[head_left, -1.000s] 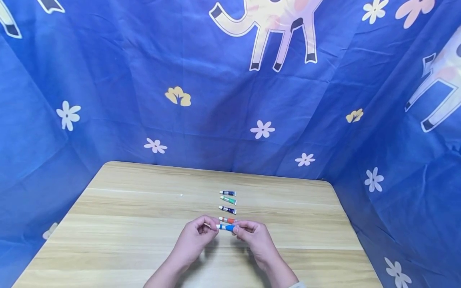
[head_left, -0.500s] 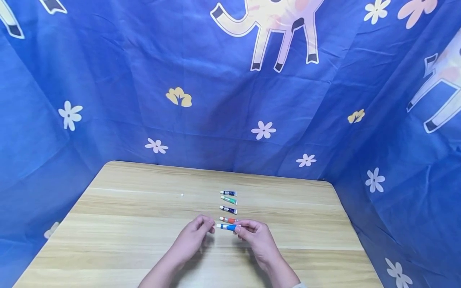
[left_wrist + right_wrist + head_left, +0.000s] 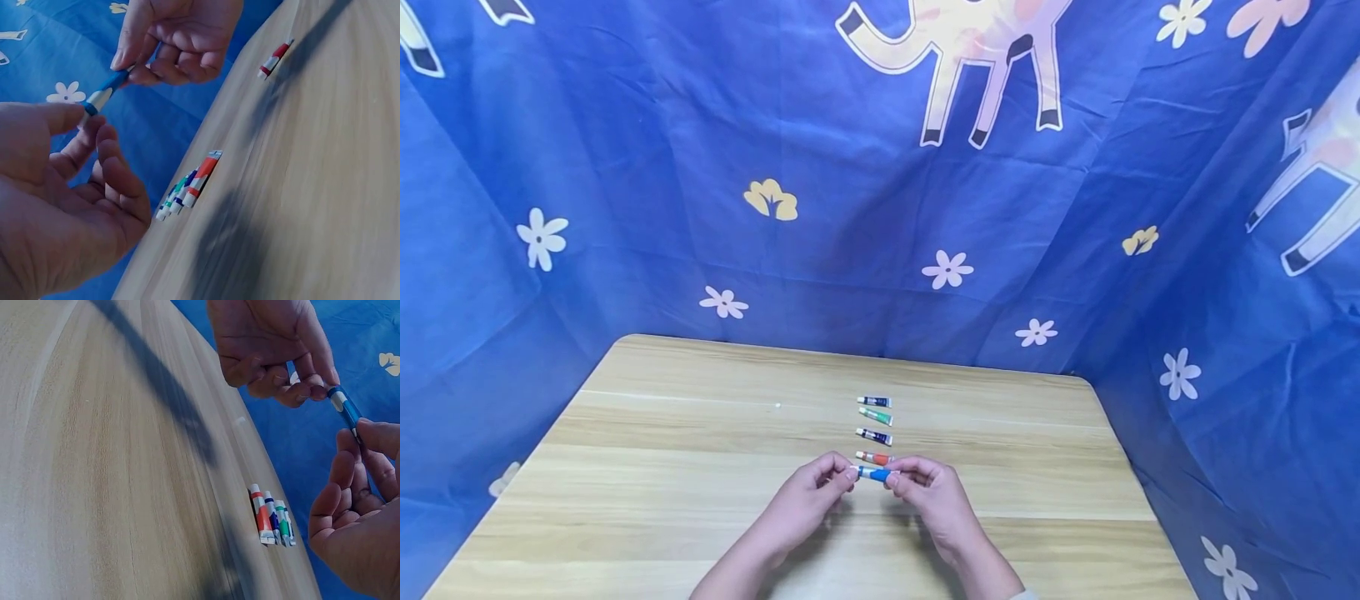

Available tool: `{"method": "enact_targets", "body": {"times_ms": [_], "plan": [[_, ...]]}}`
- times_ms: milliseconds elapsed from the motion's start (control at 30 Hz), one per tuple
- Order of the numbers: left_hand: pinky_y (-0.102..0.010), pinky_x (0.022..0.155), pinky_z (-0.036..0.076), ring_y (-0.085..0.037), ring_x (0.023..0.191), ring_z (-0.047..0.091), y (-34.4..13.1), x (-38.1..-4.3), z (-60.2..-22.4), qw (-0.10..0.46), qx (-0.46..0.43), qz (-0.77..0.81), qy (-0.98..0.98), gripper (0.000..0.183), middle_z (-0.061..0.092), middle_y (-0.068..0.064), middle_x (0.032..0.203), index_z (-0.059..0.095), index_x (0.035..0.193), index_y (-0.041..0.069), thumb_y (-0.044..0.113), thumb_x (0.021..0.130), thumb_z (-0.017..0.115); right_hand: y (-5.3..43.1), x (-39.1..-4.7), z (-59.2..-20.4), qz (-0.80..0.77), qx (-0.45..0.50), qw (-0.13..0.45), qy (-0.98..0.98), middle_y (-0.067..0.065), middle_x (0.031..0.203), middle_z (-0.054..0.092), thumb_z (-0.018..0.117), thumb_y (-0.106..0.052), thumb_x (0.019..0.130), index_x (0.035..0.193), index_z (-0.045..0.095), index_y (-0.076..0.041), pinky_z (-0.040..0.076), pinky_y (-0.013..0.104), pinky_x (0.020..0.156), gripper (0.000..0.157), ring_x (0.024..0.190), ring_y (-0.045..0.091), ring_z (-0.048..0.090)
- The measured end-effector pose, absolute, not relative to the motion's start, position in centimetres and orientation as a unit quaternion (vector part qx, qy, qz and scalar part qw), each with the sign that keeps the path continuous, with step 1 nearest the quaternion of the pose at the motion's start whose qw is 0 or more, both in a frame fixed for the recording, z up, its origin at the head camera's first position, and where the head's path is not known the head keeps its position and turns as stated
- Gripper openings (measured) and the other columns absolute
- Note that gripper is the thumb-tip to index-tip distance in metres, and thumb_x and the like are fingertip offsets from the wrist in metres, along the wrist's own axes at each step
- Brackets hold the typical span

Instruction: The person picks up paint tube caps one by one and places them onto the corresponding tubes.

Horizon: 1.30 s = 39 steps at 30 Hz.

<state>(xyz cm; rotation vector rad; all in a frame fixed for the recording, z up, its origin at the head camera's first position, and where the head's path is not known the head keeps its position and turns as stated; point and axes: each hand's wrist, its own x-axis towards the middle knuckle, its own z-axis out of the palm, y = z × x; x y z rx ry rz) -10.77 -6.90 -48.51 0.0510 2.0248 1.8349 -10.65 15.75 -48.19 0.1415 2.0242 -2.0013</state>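
Observation:
A small blue-and-white paint tube (image 3: 874, 474) is held level above the table between both hands. My left hand (image 3: 805, 498) pinches its cap end between thumb and forefinger, covering most of the cap. At the flat tail end, my right hand (image 3: 936, 497) pinches the tube with thumb and fingers. The other fingers of the left hand (image 3: 69, 206) are loosely curled in the left wrist view. Just beyond the held tube, an orange paint tube (image 3: 872, 457) lies on the table, its right end partly behind the right hand.
Past the orange tube lie a dark purple tube (image 3: 875, 437), a green tube (image 3: 876, 416) and a dark blue tube (image 3: 875, 402) in a column. The left wrist view shows a separate red tube (image 3: 275, 59) on the wooden table (image 3: 700, 467). A blue patterned cloth (image 3: 850, 250) encloses it.
The left hand came away from the cap end to the left half a second ago and now pinches that end again. The right hand keeps its hold with little movement.

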Motion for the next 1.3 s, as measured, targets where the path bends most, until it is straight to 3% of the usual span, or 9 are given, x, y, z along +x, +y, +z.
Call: {"method": "enact_targets", "body": {"times_ms": [167,333,567,700,967,1133,1300], "plan": [[-0.029,0.059,0.053,-0.016,0.073,0.056,-7.1,-10.9,-48.5,0.185,0.030,0.631,0.753,0.034,0.064,-0.005,0.090,0.068,0.103,0.003,0.036,0.110,0.063,15.8,-10.8,-48.2,-0.690,0.046,0.146,0.708,-0.008,0.097,0.077,0.081,-0.010,0.094,0.118,0.075,0.006,0.055,0.021,0.082,0.029,0.091,0.007,0.069],[-0.027,0.063,0.053,-0.012,0.072,0.060,-7.2,-10.8,-48.6,0.142,0.068,0.576,0.802,0.026,0.072,-0.009,0.093,0.073,0.098,0.009,0.034,0.106,0.070,15.9,-10.8,-48.2,-0.689,0.049,0.151,0.707,-0.008,0.095,0.078,0.080,-0.012,0.097,0.114,0.076,0.007,0.059,0.022,0.084,0.026,0.090,0.006,0.070],[-0.022,0.057,0.050,-0.001,0.061,0.054,-7.1,-10.4,-48.8,0.081,0.109,0.539,0.831,0.010,0.068,0.004,0.086,0.078,0.098,0.015,0.025,0.100,0.077,16.1,-10.6,-48.3,-0.704,0.055,0.183,0.684,-0.007,0.087,0.079,0.076,-0.009,0.098,0.111,0.076,0.010,0.060,0.023,0.085,0.023,0.087,0.007,0.072],[-0.019,0.061,0.049,0.003,0.069,0.052,-7.1,-10.3,-49.1,0.042,0.133,0.518,0.844,0.006,0.065,0.013,0.083,0.078,0.095,0.022,0.026,0.098,0.080,16.3,-10.7,-48.4,-0.708,0.056,0.201,0.675,-0.007,0.088,0.079,0.076,-0.009,0.099,0.112,0.076,0.009,0.062,0.023,0.086,0.022,0.087,0.007,0.072],[-0.018,0.063,0.051,0.007,0.071,0.054,-7.3,-10.2,-49.2,-0.009,0.164,0.490,0.856,0.006,0.070,0.018,0.087,0.082,0.096,0.022,0.027,0.096,0.082,16.6,-10.8,-48.9,-0.689,0.034,0.227,0.688,-0.006,0.087,0.078,0.076,-0.010,0.098,0.113,0.075,0.007,0.058,0.022,0.080,0.022,0.084,0.008,0.071],[-0.018,0.063,0.050,0.005,0.070,0.053,-7.6,-10.2,-49.5,0.021,0.113,0.507,0.854,0.007,0.069,0.016,0.084,0.081,0.097,0.022,0.029,0.096,0.082,16.3,-10.8,-48.8,-0.598,-0.040,0.170,0.782,-0.003,0.091,0.071,0.083,-0.006,0.092,0.121,0.074,-0.001,0.055,0.017,0.073,0.030,0.080,0.005,0.065],[-0.019,0.063,0.049,0.003,0.071,0.054,-7.8,-10.1,-49.6,0.032,0.098,0.518,0.849,0.006,0.069,0.013,0.084,0.081,0.097,0.021,0.026,0.095,0.083,15.8,-10.4,-48.6,-0.456,-0.113,0.092,0.878,-0.007,0.090,0.070,0.087,-0.009,0.090,0.109,0.078,-0.017,0.056,0.019,0.075,0.022,0.080,-0.002,0.062]]}}
